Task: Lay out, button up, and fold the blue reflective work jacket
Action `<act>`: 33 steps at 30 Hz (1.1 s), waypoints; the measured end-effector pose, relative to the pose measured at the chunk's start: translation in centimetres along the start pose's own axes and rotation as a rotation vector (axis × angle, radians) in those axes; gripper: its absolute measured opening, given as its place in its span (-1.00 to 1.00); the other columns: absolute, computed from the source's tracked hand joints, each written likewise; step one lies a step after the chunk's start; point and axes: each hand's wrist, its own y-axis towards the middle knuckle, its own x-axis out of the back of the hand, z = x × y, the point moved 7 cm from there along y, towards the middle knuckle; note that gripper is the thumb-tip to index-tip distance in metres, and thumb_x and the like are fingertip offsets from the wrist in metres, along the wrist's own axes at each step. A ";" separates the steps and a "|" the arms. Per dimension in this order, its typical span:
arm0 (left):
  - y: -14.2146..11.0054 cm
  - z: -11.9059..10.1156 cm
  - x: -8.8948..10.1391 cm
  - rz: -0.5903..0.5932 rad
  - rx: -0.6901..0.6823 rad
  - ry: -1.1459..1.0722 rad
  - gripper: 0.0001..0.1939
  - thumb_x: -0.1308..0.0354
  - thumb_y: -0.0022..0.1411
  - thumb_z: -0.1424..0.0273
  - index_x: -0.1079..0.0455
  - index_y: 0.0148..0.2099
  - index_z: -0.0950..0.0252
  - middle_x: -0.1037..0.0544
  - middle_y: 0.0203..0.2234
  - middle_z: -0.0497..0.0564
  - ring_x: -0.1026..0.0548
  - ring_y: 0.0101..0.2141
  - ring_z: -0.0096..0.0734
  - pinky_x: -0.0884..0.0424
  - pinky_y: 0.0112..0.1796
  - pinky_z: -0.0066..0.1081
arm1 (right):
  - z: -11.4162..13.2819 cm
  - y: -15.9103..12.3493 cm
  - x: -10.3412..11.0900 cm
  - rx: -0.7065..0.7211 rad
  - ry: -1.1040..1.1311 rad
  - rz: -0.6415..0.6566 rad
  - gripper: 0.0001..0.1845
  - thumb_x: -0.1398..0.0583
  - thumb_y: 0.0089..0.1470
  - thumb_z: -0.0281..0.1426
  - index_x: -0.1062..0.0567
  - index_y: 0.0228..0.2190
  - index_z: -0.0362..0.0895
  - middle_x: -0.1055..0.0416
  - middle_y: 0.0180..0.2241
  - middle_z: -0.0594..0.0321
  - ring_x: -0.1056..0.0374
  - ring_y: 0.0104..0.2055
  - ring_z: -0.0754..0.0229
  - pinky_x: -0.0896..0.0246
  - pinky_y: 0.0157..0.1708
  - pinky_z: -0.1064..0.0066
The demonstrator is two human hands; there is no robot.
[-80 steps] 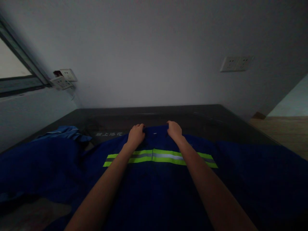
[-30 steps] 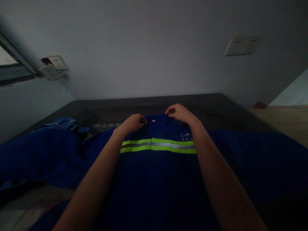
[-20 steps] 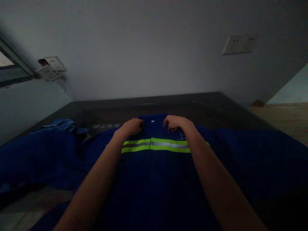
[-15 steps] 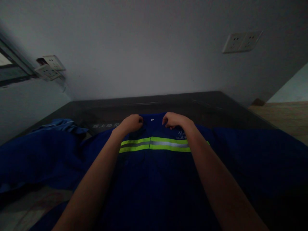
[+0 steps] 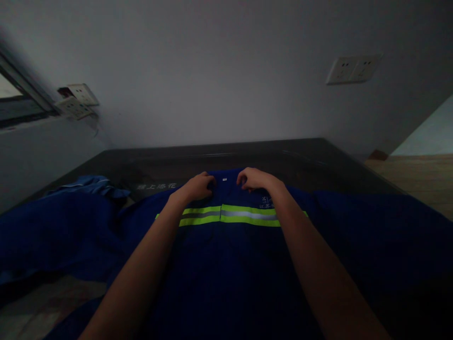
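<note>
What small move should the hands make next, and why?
Perhaps press the collar sides flat: the left hand and right hand sit at either side of it, fingers curled, while the reflective band halves meet mid-chest, so the front seems lined up.

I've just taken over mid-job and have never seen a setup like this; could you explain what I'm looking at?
There is no machine: these are a person's bare left hand and right hand, seen by one head-worn camera looking forward and down. A blue garment with a yellow-green and silver band lies spread over a dark surface. Lighter blue cloth lies at far left. Both hands' fingers curl at the garment's collar; whether either grip is closed on it, I cannot tell.
</note>
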 end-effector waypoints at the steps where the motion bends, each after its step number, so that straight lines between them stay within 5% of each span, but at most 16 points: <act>1: 0.0 -0.7 0.6 -0.051 -0.021 0.004 -0.65 -0.09 0.06 0.44 -0.42 -0.06 0.25 -0.42 -0.10 0.10 -0.41 -0.11 -0.23 -0.32 -0.06 -0.33 | 0.3 -0.2 0.4 0.023 -0.004 -0.024 -0.69 -0.23 -0.05 -0.59 -0.54 -0.20 -0.18 -0.52 -0.33 0.19 -0.36 -0.54 0.35 -0.24 -0.48 0.52; 3: 0.0 -2.5 1.0 -0.102 -0.090 -0.012 -0.74 -0.06 0.13 0.37 -0.45 -0.12 0.24 -0.45 -0.13 0.08 -0.39 -0.09 -0.20 -0.30 -0.05 -0.28 | 1.1 -0.5 1.1 0.077 -0.024 -0.073 -0.73 -0.23 -0.06 -0.57 -0.56 -0.24 -0.19 -0.52 -0.33 0.18 -0.38 -0.47 0.31 -0.23 -0.44 0.52; 7: 0.1 -4.8 -1.0 0.060 -0.191 -0.129 -0.79 -0.05 0.17 0.37 -0.45 -0.18 0.25 -0.53 -0.23 0.01 -0.45 -0.19 -0.30 -0.32 -0.16 -0.39 | 2.7 -0.6 0.1 0.141 -0.080 -0.020 -0.80 -0.27 -0.08 -0.48 -0.59 -0.31 -0.16 -0.54 -0.32 0.21 -0.41 -0.33 0.25 -0.20 -0.38 0.52; 11: -0.1 -4.3 -1.9 0.154 -0.140 -0.176 -0.81 -0.10 0.14 0.38 -0.46 -0.19 0.23 -0.57 -0.28 -0.04 -0.48 -0.26 -0.35 -0.30 -0.21 -0.42 | 2.7 -0.3 -1.8 0.047 -0.163 0.104 -0.79 -0.32 -0.13 -0.43 -0.58 -0.33 -0.14 -0.54 -0.32 0.20 -0.42 -0.30 0.18 -0.19 -0.42 0.48; 18: 0.0 -3.7 -1.1 0.099 -0.181 -0.083 -0.85 -0.12 0.10 0.42 -0.51 -0.28 0.23 -0.57 -0.30 -0.02 -0.45 -0.19 -0.31 -0.24 -0.13 -0.38 | 2.5 0.0 -1.3 0.037 -0.234 -0.012 -0.82 -0.34 -0.17 -0.46 -0.58 -0.39 -0.13 -0.54 -0.34 0.18 -0.43 -0.30 0.15 -0.20 -0.39 0.45; 22: 0.1 -3.7 -2.0 0.176 -0.225 -0.236 -0.82 -0.10 0.11 0.42 -0.49 -0.23 0.23 -0.57 -0.30 -0.04 -0.48 -0.28 -0.40 -0.31 -0.23 -0.47 | 2.3 0.3 -2.3 0.029 -0.206 0.038 -0.81 -0.34 -0.17 -0.47 -0.58 -0.38 -0.14 -0.54 -0.33 0.18 -0.43 -0.31 0.17 -0.20 -0.41 0.47; 24: 0.3 -3.0 -1.3 0.107 -0.206 -0.321 -0.81 -0.08 0.13 0.41 -0.48 -0.21 0.26 -0.56 -0.29 -0.02 -0.48 -0.30 -0.41 -0.34 -0.25 -0.49 | 2.3 0.6 -2.2 0.073 -0.156 0.025 -0.79 -0.33 -0.17 -0.47 -0.57 -0.36 -0.14 -0.54 -0.33 0.21 -0.42 -0.32 0.20 -0.20 -0.40 0.49; 29: 0.3 2.9 2.3 -0.387 0.077 -0.219 -0.77 -0.02 0.18 0.43 -0.45 -0.16 0.31 -0.51 -0.24 0.09 -0.46 -0.19 -0.30 -0.36 -0.13 -0.38 | -0.1 -0.1 3.3 0.078 -0.021 -0.446 -0.83 -0.22 0.01 -0.41 -0.55 -0.29 -0.09 -0.51 -0.29 0.23 -0.40 -0.25 0.22 -0.20 -0.28 0.48; 33: -0.2 7.6 1.0 -0.354 0.330 -0.089 -0.75 -0.03 0.18 0.40 -0.42 -0.10 0.27 -0.49 -0.20 0.11 -0.45 -0.13 -0.21 -0.35 -0.08 -0.31 | -4.1 -1.2 5.4 -0.157 -0.053 -0.697 -0.79 -0.10 0.10 -0.42 -0.51 -0.25 -0.08 -0.48 -0.21 0.17 -0.37 -0.16 0.15 -0.19 -0.21 0.39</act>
